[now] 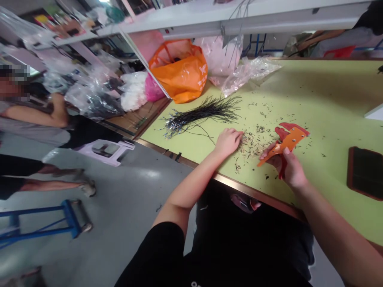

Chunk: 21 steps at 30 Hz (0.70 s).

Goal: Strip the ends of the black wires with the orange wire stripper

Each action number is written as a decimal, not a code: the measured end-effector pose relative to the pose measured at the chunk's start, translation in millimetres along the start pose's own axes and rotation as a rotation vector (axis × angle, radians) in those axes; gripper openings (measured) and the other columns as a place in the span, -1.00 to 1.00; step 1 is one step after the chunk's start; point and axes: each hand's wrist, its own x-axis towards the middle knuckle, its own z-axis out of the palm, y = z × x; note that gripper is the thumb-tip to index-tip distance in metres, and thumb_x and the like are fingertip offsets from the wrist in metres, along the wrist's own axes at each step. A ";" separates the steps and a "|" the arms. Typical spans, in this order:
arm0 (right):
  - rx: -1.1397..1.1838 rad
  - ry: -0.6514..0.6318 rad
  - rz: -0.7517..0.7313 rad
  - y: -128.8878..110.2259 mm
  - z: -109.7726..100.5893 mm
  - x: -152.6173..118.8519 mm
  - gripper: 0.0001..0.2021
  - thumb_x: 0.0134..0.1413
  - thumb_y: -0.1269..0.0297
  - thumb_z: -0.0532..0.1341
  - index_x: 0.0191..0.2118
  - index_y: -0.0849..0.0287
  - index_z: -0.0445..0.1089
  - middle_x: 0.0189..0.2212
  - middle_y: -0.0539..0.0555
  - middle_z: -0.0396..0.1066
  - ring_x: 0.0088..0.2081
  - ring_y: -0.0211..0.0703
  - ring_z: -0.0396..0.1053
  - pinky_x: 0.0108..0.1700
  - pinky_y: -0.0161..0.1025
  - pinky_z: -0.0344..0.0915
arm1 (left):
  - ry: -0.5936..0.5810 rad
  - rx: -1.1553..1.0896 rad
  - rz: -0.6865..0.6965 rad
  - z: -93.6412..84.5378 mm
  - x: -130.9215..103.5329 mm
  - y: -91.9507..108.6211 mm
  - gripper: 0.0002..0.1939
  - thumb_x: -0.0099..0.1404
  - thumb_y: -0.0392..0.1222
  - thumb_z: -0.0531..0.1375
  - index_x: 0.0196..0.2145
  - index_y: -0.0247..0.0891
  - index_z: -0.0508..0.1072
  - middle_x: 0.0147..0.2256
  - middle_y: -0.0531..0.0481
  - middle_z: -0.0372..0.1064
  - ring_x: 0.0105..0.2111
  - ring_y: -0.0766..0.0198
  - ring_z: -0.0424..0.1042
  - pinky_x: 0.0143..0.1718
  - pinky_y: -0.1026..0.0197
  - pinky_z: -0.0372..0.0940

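Observation:
My right hand (291, 165) is wrapped round an orange and red hand tool (289, 141), whose red jaws point away from me over the green table. My left hand (229, 142) rests at the scattered dark clippings (251, 143), its fingers curled together; whatever they may hold is too small to make out. Beyond the left hand lies a bundle of thin black wires (203, 113) with shiny ends at its left side. One or two loose wires trail from the bundle toward the left hand.
An orange bag (187, 75) and clear plastic (251, 73) stand behind the wires. A dark phone-like device (365, 172) lies at right. A shelf (191, 20) crosses above the table (329, 99). A person sits at far left.

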 end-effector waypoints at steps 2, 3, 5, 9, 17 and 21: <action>0.008 -0.002 -0.002 1.6 -1.0 -0.8 -0.51 0.26 -0.32 0.33 -0.12 0.04 0.59 -0.27 0.12 0.54 -0.22 0.06 0.56 -0.15 0.00 0.64 | 0.007 0.026 0.004 -7.9 -3.8 -15.3 -0.53 0.58 -0.30 0.05 0.28 -0.21 0.58 0.05 -0.23 0.60 0.08 -0.01 0.49 0.17 -0.05 0.43; 0.014 0.001 -0.001 2.2 -1.3 -1.1 -0.52 0.28 -0.31 0.33 -0.12 0.04 0.59 -0.27 0.12 0.53 -0.21 0.05 0.56 -0.15 -0.01 0.64 | 0.018 0.039 -0.011 -12.2 -9.3 -24.9 -0.51 0.55 -0.34 0.04 0.28 -0.22 0.58 0.07 -0.23 0.60 0.11 -0.02 0.49 0.19 -0.05 0.42; 0.029 0.008 0.001 2.6 -1.3 -1.5 -0.53 0.29 -0.30 0.32 -0.12 0.05 0.59 -0.26 0.12 0.53 -0.19 0.05 0.56 -0.14 -0.03 0.65 | 0.033 0.079 -0.051 -20.7 -25.5 -46.8 -0.48 0.50 -0.40 0.04 0.26 -0.22 0.60 0.10 -0.22 0.60 0.11 -0.02 0.49 0.23 -0.05 0.41; 0.047 0.001 -0.002 1.7 1.4 -2.0 -0.53 0.30 -0.29 0.33 -0.13 0.06 0.61 -0.24 0.15 0.54 -0.16 0.05 0.55 -0.12 -0.04 0.66 | -0.007 0.161 -0.052 -27.9 -62.9 -86.5 -0.45 0.45 -0.44 0.07 0.27 -0.20 0.59 0.19 -0.17 0.60 0.17 -0.01 0.49 0.30 -0.07 0.36; -0.003 -0.021 0.032 8.1 1.6 -0.6 -0.51 0.27 -0.33 0.33 -0.10 0.03 0.59 -0.23 0.18 0.58 -0.15 0.18 0.61 -0.10 0.13 0.66 | 0.182 -0.062 0.035 -16.1 -62.6 -113.2 -0.70 0.57 -0.18 0.14 -0.08 -0.16 0.71 -0.06 -0.15 0.72 0.05 0.04 0.58 0.24 -0.10 0.39; -0.029 -0.007 0.034 7.6 0.3 0.7 -0.50 0.24 -0.36 0.34 -0.13 0.02 0.59 -0.24 0.17 0.60 -0.15 0.18 0.61 -0.10 0.12 0.65 | 0.845 -0.527 -0.201 -36.8 -23.4 -120.7 -0.50 0.66 0.17 0.02 -0.10 -0.25 0.58 -0.06 -0.15 0.64 0.00 0.16 0.59 0.12 0.06 0.46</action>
